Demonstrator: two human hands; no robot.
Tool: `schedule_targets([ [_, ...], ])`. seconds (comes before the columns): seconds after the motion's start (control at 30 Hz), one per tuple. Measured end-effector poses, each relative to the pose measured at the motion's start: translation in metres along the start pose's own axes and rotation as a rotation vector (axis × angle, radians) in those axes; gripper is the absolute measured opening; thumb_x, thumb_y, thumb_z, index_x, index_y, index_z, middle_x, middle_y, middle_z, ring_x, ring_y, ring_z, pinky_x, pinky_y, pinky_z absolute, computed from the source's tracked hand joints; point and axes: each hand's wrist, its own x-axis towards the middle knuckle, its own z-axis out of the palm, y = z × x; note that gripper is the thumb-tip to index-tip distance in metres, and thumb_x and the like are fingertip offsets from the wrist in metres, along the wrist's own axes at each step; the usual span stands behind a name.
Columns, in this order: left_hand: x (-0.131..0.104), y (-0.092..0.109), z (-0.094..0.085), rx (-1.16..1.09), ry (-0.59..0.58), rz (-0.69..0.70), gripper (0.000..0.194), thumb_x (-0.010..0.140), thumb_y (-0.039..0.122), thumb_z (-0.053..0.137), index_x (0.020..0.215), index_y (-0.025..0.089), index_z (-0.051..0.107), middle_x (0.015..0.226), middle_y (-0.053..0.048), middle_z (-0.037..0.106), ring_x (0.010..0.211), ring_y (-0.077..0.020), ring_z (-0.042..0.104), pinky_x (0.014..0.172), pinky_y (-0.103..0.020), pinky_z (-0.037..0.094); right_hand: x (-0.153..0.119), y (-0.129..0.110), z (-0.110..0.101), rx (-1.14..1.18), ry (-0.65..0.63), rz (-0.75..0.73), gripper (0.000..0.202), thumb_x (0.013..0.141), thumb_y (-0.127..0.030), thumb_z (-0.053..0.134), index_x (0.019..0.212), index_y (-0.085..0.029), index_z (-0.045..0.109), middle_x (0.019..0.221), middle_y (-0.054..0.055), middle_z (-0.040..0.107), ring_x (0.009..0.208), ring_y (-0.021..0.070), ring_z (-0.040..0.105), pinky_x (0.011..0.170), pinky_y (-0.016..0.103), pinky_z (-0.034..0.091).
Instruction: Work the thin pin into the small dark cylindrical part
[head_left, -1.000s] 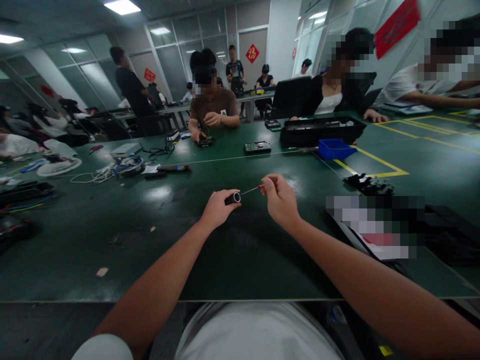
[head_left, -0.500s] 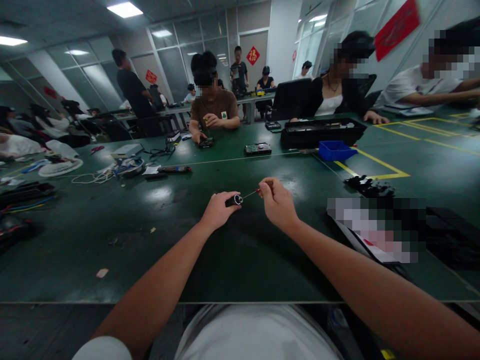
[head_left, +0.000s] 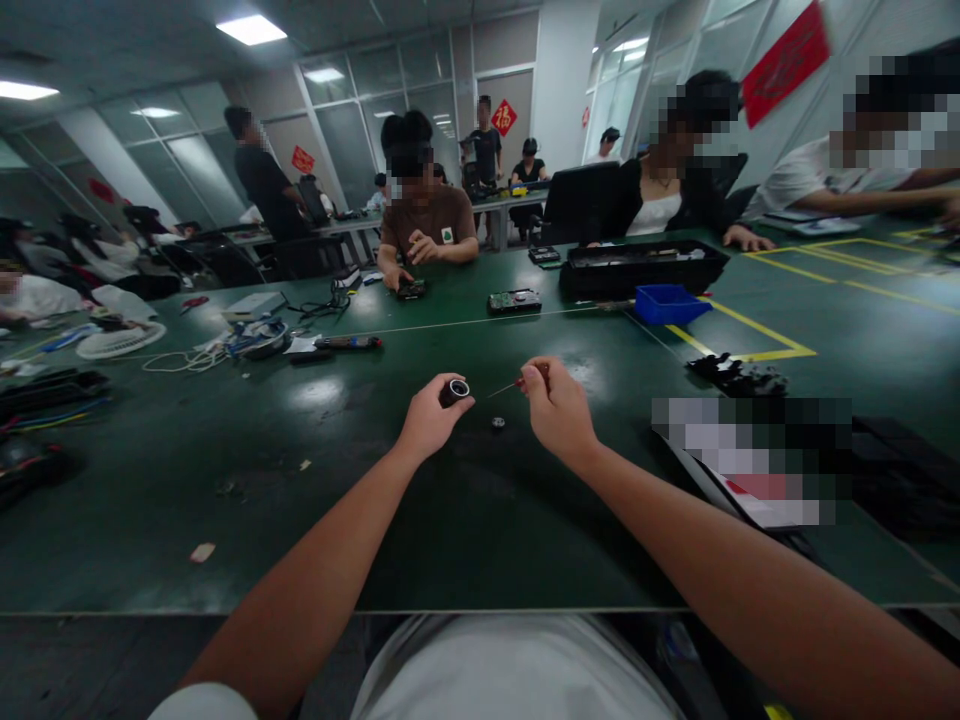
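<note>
My left hand (head_left: 433,418) is closed round a small black cylinder (head_left: 454,391), whose open, silver-rimmed end faces up and toward me. In my right hand (head_left: 555,405) is a thin screwdriver with a red handle (head_left: 523,381); its shaft points left toward the cylinder without touching it. A small round metallic part (head_left: 498,423) lies on the green table (head_left: 450,530), between and just below my hands.
Beyond my hands are a circuit-board device (head_left: 514,300), a blue bin (head_left: 671,304) and a long black tray (head_left: 641,272). Black pieces (head_left: 739,375) lie at right, a pen-like tool (head_left: 349,342) and cables at left. A person works opposite.
The small round part has come out of the cylinder's end and now lies on the table. My left hand has moved slightly up and left, tilting the cylinder's opening upward, away from the screwdriver tip.
</note>
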Motion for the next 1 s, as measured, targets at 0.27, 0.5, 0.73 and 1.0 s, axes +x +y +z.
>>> schedule_targets([
  [0.27, -0.007, 0.019, -0.001, 0.058, -0.059, -0.052, 0.031, 0.088, 0.035, 0.062, 0.115, 0.021, 0.055, 0.101, -0.004, 0.065, 0.09, -0.0194, 0.061, 0.085, -0.035, 0.047, 0.001, -0.001, -0.002, 0.042, 0.047, -0.004, 0.022, 0.099, -0.039, 0.042, 0.096, -0.023, 0.056, 0.082, 0.004, 0.068, 0.077, 0.0211, 0.065, 0.073, 0.036, 0.047],
  [0.5, -0.014, 0.03, 0.013, 0.396, -0.296, 0.13, 0.021, 0.091, 0.033, 0.059, 0.106, 0.02, 0.066, 0.105, -0.008, 0.065, 0.095, -0.0231, 0.062, 0.083, -0.036, 0.048, 0.001, 0.0, -0.002, 0.055, 0.065, -0.009, 0.022, 0.099, -0.04, 0.042, 0.096, -0.023, 0.056, 0.084, 0.005, 0.068, 0.079, 0.0216, 0.066, 0.074, 0.037, 0.048],
  [0.73, -0.016, 0.035, 0.03, 0.707, -0.401, 0.14, 0.033, 0.093, 0.039, 0.054, 0.12, 0.025, 0.067, 0.107, -0.011, 0.062, 0.099, -0.0284, 0.063, 0.077, -0.036, 0.051, 0.001, 0.0, -0.001, 0.059, 0.066, -0.009, 0.023, 0.099, -0.04, 0.042, 0.097, -0.022, 0.057, 0.083, 0.005, 0.069, 0.078, 0.0212, 0.065, 0.073, 0.036, 0.046],
  [1.0, -0.01, 0.025, 0.011, 0.386, -0.296, 0.044, 0.022, 0.089, 0.034, 0.06, 0.107, 0.023, 0.069, 0.105, -0.007, 0.071, 0.098, -0.0247, 0.065, 0.086, -0.038, 0.05, 0.002, 0.0, -0.002, 0.036, 0.055, 0.002, 0.023, 0.099, -0.04, 0.042, 0.097, -0.022, 0.057, 0.082, 0.004, 0.069, 0.076, 0.0212, 0.065, 0.073, 0.036, 0.046],
])
